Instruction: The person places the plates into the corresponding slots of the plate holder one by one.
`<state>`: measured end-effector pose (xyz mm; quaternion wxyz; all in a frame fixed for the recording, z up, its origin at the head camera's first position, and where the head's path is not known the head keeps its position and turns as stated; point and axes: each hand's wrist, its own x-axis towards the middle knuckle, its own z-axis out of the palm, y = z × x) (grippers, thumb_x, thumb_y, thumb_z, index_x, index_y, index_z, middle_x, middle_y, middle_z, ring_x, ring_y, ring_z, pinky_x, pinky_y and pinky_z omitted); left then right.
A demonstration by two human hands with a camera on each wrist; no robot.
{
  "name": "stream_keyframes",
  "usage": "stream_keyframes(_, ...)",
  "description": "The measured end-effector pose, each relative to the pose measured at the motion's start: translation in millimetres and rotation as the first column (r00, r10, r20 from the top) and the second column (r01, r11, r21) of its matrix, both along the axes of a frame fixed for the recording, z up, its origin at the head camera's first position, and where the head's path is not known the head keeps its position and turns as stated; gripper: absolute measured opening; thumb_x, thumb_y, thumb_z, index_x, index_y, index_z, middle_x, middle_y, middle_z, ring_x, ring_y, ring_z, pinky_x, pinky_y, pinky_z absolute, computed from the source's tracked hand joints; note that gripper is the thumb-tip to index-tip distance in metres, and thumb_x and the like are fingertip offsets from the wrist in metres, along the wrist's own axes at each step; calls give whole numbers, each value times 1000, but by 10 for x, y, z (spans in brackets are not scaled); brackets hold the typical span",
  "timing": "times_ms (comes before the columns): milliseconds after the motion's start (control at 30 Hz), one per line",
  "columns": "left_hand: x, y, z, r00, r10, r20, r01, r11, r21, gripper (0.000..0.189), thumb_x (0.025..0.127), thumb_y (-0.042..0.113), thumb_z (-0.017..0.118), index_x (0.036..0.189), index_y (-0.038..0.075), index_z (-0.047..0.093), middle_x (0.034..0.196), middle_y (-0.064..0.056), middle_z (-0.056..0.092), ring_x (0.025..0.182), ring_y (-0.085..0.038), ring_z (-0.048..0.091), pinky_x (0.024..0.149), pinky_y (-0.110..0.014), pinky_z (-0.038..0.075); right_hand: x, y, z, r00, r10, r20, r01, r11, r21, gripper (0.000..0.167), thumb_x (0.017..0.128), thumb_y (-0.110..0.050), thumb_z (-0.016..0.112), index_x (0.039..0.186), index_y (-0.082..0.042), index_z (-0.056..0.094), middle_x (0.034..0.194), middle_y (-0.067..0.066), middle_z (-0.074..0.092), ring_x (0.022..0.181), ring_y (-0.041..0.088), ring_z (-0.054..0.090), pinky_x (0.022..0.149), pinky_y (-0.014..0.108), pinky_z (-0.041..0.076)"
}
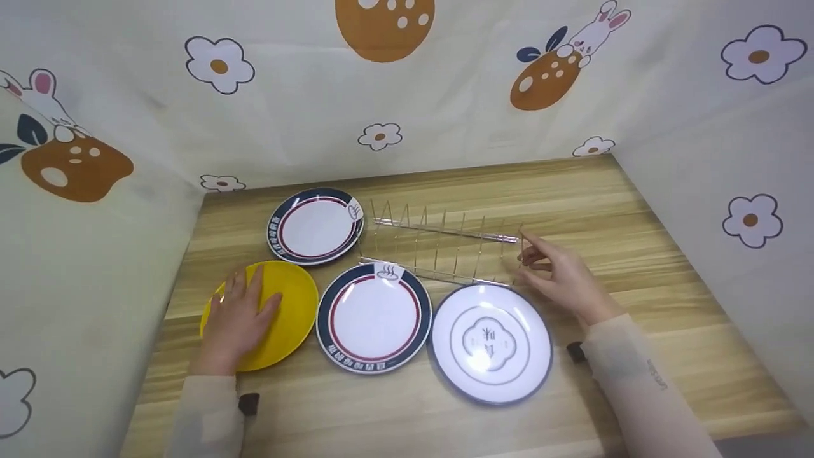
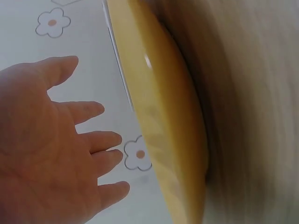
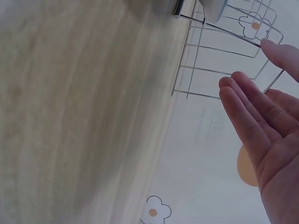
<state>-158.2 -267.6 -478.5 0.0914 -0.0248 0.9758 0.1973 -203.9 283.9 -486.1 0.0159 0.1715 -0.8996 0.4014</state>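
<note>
Over the yellow plate [image 1: 289, 318] at the left, my left hand [image 1: 236, 312] is spread palm down. The left wrist view shows this hand [image 2: 60, 140] with straight fingers, a gap between them and the plate's rim [image 2: 159, 102]. A metal wire dish rack [image 1: 439, 251] lies across the middle of the table. My right hand [image 1: 563, 280] is at its right end. In the right wrist view, the thumb and index finger of that hand [image 3: 275, 135] stand either side of the rack's end loop [image 3: 273, 81] and hold it.
In front of the rack lie a navy-rimmed plate [image 1: 375, 318] and a white plate [image 1: 493, 343] with a grey flower pattern. Another navy-rimmed plate [image 1: 316, 229] is behind the yellow one. Patterned cloth [image 1: 286, 114] walls the wooden table [image 1: 668, 318] at back and sides.
</note>
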Motion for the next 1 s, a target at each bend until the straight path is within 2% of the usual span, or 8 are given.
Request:
stream_keyframes(133,74,-186,-5,1000,11,-16,-10,1000,18,81,107,50,42,164,0,13,166,-37,7,153,-57,4,120,-76,4,1,-10,6,1000,-2,-8,2,1000,-12,79,89,-3,78,158,-6,40,103,11,73,100,28,73,89,33,62)
stream_keyframes(267,161,-362,-31,999,32,-12,-31,999,30,82,107,46,47,162,-3,13,164,-40,6,153,-58,2,119,-78,6,-2,-10,10,1000,10,-23,-11,1000,-23,78,88,0,78,157,-6,41,99,10,75,96,27,73,85,28,62)
stream_keyframes(400,240,-494,-50,997,81,17,-82,996,45,83,106,44,50,162,-5,13,166,-37,1,152,-59,2,116,-79,10,-2,-10,3,1000,11,-24,-12,999,-45,78,88,2,78,157,-7,42,98,10,75,95,26,73,85,28,62)
stream_keyframes(533,269,-578,-58,990,122,72,-126,991,47,84,105,45,50,162,-5,12,166,-36,-1,150,-62,7,114,-80,14,-13,-15,-18,1000,4,-24,-6,998,-65,78,87,2,79,156,-6,43,97,10,75,94,26,73,84,27,63)
stream_keyframes(700,260,-619,-69,983,139,123,-148,987,67,84,105,42,54,161,-5,14,164,-37,13,146,-61,22,116,-76,22,-12,-9,-30,1000,-6,0,6,996,-84,78,86,2,79,156,-9,44,96,9,75,94,25,73,84,29,63)
stream_keyframes(800,256,-654,-92,982,137,130,-146,987,65,84,103,37,59,161,-6,16,162,-38,20,144,-59,28,116,-75,25,-4,-2,-41,1000,-8,20,9,996,-89,78,87,1,79,156,-9,43,97,9,75,93,24,73,84,31,63)
stream_keyframes(1000,256,-789,-137,982,137,130,-145,988,58,88,100,32,64,160,-9,15,150,-43,32,130,-56,41,115,-73,30,9,0,-55,999,-6,38,10,995,-103,78,87,2,78,156,-10,42,95,8,75,89,17,73,81,31,64)
